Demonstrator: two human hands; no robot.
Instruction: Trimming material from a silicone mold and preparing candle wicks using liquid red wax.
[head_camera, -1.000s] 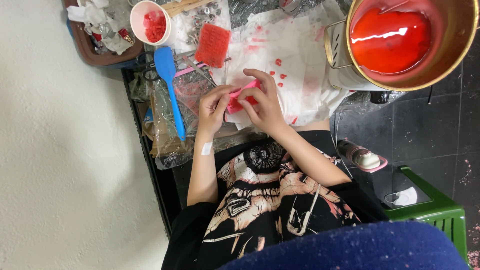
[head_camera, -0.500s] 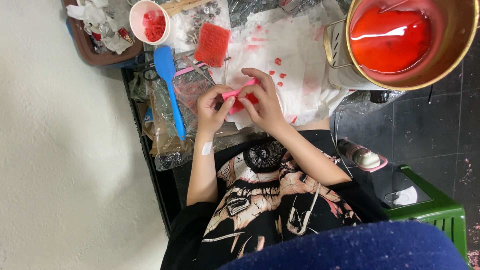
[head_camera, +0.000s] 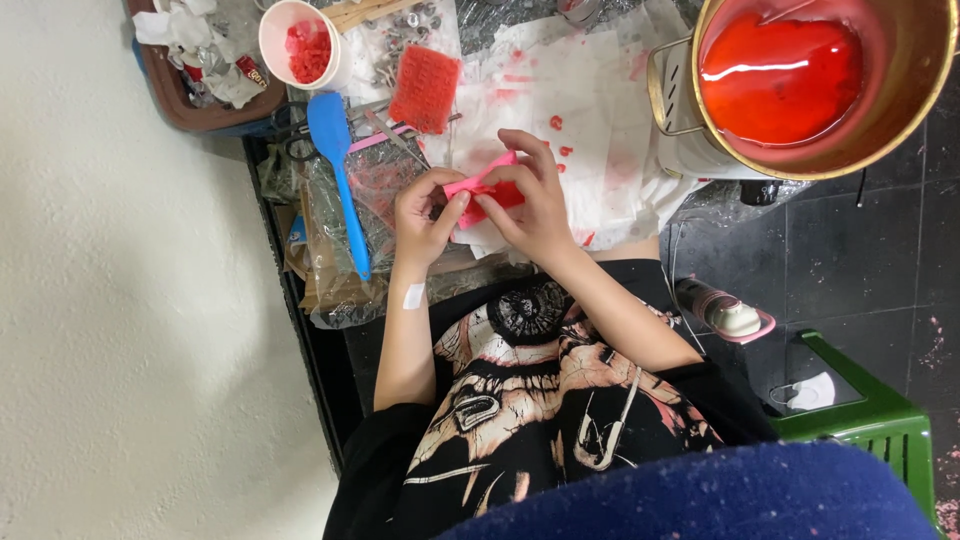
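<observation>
A large metal pot (head_camera: 905, 130) stood at the upper right, filled with glossy red liquid (head_camera: 780, 75). Beside it, white paper (head_camera: 590, 110) stained with red spots covered the tabletop (head_camera: 330, 290), whose dark edge ran along the pale wall. A green stool (head_camera: 870, 420) stood on the dark floor at the lower right. A brown tray (head_camera: 200, 105) holding crumpled white scraps sat at the upper left. A blue spatula (head_camera: 338, 165) lay on clear plastic wrap, well left of the hands, with its blade toward the tray. A white cup (head_camera: 290, 40) containing red pieces stood just above the spatula blade. A red textured square (head_camera: 425, 88) lay on the paper to the right of the cup. The left hand (head_camera: 425, 215) and the right hand (head_camera: 535, 205) met above the paper, close to the person's chest. Both hands pinched a small pink piece (head_camera: 485, 192) between thumb and fingertips, the left at its left end and the right along its upper right side. The pink piece was held clear of the paper, between the two hands. A small white plaster marked the left wrist.
</observation>
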